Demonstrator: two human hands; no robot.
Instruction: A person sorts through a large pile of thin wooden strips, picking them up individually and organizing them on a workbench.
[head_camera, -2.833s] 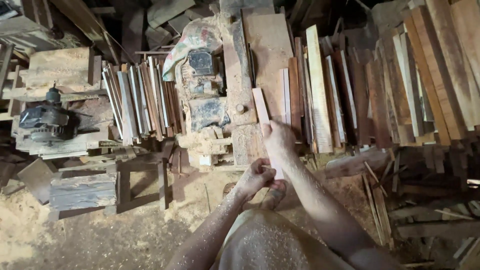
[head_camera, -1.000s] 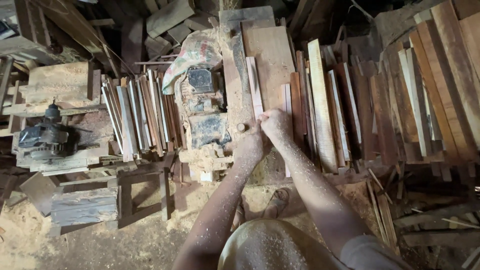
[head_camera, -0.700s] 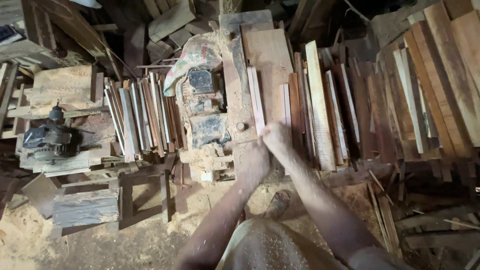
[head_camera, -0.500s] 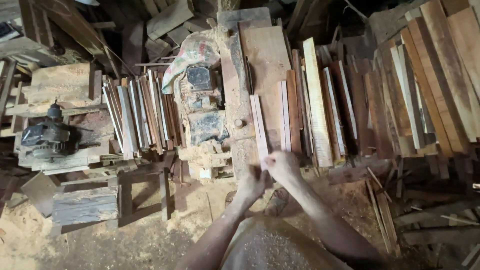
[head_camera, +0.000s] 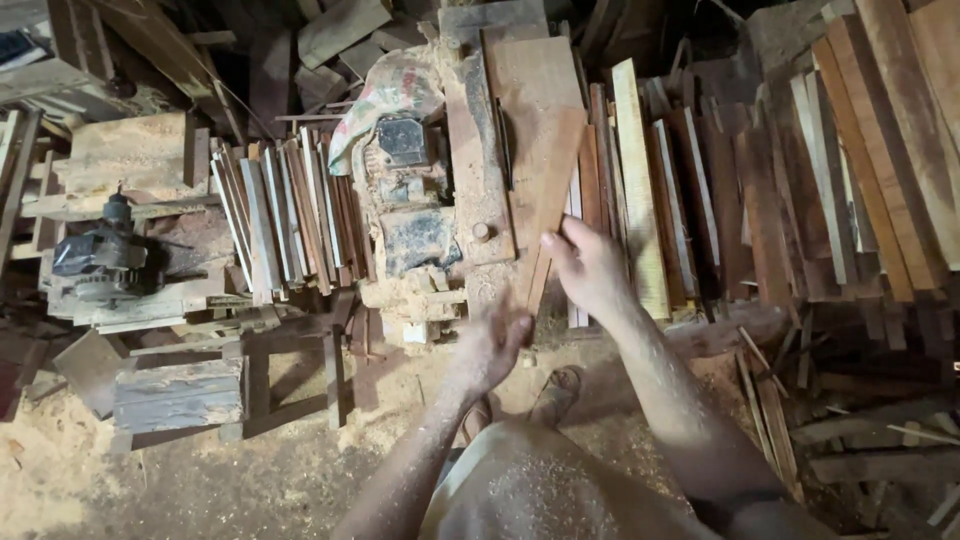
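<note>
While sawdust lies thick over everything, the only package-like thing is a crumpled printed sack (head_camera: 395, 95), pale with green and red patches, draped over the top of the grey motor block (head_camera: 410, 190) at the middle of the bench; its print is too creased to make out. To the far left, a dark round motor (head_camera: 100, 262) sits on a rough wooden stand.

The person's right hand (head_camera: 590, 268) is raised over the sawing table (head_camera: 478, 180), fingers wrapped around the lower end of a thin reddish wooden strip (head_camera: 550, 200). That strip slants up and to the right across the table top, just beside the saw slot, its far end pointing towards the stacked boards (head_camera: 700, 190). The grip is narrow, thumb on the near edge, closed on the strip. The left hand (head_camera: 492, 345) hangs lower, at the near end of the table, blurred; its fingers look loosely curled and I cannot tell whether they hold anything. Both forearms are dusted with sawdust.

Half a second ago both hands were low together at the table's near end, with the strip lying straight along the table. Now the right hand has come up and the strip is tilted, while the left has dropped away from it. A sandalled foot (head_camera: 555, 390) shows below on the dusty floor.
</note>
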